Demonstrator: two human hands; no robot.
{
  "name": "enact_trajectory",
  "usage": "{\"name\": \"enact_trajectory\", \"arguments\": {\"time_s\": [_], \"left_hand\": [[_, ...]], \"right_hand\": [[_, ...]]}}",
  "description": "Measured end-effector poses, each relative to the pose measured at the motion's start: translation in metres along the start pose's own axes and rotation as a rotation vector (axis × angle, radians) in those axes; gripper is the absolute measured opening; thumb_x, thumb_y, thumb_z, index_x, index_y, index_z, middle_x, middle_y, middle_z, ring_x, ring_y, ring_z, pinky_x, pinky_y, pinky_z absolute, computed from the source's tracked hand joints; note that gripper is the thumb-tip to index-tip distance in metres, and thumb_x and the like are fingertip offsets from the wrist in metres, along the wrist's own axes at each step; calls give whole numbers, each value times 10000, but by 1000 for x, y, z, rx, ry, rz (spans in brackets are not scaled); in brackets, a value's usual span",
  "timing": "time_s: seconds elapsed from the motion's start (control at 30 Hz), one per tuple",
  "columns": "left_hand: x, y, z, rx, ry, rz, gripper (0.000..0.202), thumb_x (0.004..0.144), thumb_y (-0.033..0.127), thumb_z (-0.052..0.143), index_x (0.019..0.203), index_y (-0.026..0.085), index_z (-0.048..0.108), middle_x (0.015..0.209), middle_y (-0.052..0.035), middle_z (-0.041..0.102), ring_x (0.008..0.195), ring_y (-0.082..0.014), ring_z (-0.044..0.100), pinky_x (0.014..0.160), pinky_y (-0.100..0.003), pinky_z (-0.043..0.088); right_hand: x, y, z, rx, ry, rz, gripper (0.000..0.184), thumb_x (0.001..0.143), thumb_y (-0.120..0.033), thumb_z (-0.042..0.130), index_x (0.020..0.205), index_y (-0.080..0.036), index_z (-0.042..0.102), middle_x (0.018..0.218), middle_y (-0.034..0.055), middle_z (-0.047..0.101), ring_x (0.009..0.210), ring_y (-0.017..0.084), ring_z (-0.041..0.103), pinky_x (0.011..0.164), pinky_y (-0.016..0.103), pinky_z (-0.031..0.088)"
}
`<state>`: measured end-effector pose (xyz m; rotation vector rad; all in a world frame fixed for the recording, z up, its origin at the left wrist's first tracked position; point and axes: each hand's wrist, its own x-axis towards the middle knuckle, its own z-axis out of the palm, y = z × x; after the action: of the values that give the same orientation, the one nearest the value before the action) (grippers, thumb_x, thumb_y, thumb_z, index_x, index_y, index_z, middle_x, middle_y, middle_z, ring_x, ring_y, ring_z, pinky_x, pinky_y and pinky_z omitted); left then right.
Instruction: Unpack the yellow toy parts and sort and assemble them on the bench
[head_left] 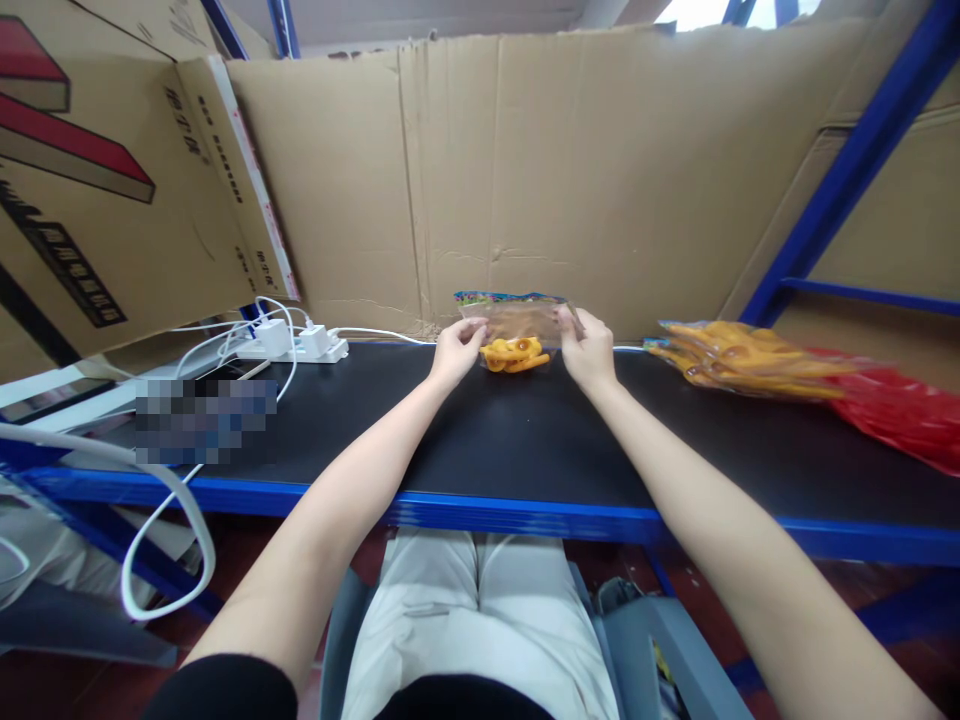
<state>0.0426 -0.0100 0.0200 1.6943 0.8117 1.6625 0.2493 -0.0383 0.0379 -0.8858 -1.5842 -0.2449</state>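
Observation:
Between my two hands a clear plastic bag [517,318] with a colourful printed top edge is held up over the black tabletop. Yellow-orange pieces [515,355], their exact kind too small to make out, lie at the bag's lower end. My left hand [459,350] pinches the bag's left side with thumb and fingers. On the opposite side, my right hand [587,345] grips the bag's right edge.
To the right lie filled clear bags of yellow-orange pieces [742,360] beside a red plastic bag [907,405]. A white power strip [322,347] with chargers and cables sits at left, near a blurred-out object [206,420]. Cardboard [562,180] walls the back.

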Motion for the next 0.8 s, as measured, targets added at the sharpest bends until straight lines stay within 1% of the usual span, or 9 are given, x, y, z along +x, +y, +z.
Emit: {"name": "enact_trajectory", "arguments": {"time_s": [0.1,0.2,0.33,0.43,0.5,0.57,0.63,0.7,0.8], "left_hand": [[1,4,2,-40,33,69,256,812,307,597,1009,148,634,1088,-103,670,989,-213,646,830,-355,541],[3,14,3,-35,64,101,225,821,243,571,1023,162,630,1109,-83,665,1026,-198,627,900,-361,504],[3,28,4,-30,64,52,261,823,152,512,1044,181,649,1192,-50,636,1177,-172,534,1003,-332,415],[1,36,4,-100,41,-40,339,795,123,496,1089,190,653,1266,-40,594,1215,-184,501,972,-317,430],[1,41,1,-180,33,-130,371,794,134,480,1126,185,639,1245,-48,609,1164,-192,543,924,-320,457],[1,44,-4,-297,19,-203,395,819,161,440,1180,166,601,1215,-63,625,1091,-190,594,883,-321,477],[3,45,-11,-407,21,-285,425,857,204,388,1253,155,532,1194,-81,631,990,-188,643,828,-322,499],[5,42,-18,-450,54,-400,438,894,295,354,1292,159,476,1136,-103,651,867,-195,676,745,-326,518],[9,29,-24,-395,48,-552,453,888,456,412,1174,129,543,939,-120,685,677,-191,669,619,-312,513]], "right_hand": [[2,-7,-3,51,15,-49,489,914,-552,320,1046,-211,645,1094,107,669,1060,242,595,948,438,424],[5,-16,-7,179,2,-47,499,893,-580,333,1130,-241,612,1216,86,612,1172,244,527,993,445,394],[9,-29,-9,313,51,97,526,900,-570,276,1150,-254,614,1257,70,580,1224,251,485,960,419,427],[12,-32,-8,367,88,216,563,915,-529,213,1138,-219,626,1213,78,607,1193,249,516,930,427,447],[13,-29,-8,410,72,286,582,910,-524,206,1082,-192,652,1137,92,646,1129,243,567,897,418,467],[14,-23,-6,460,64,347,580,899,-533,231,962,-174,683,1010,104,688,1023,234,624,857,397,488],[12,-15,-4,492,87,398,535,886,-527,288,814,-174,683,862,100,703,899,220,661,822,382,500],[9,-9,-2,497,95,428,465,872,-498,360,697,-185,656,750,81,693,794,202,669,801,371,505],[3,-4,2,457,8,406,362,834,-428,473,609,-192,632,675,50,676,716,180,654,798,360,502]]}}
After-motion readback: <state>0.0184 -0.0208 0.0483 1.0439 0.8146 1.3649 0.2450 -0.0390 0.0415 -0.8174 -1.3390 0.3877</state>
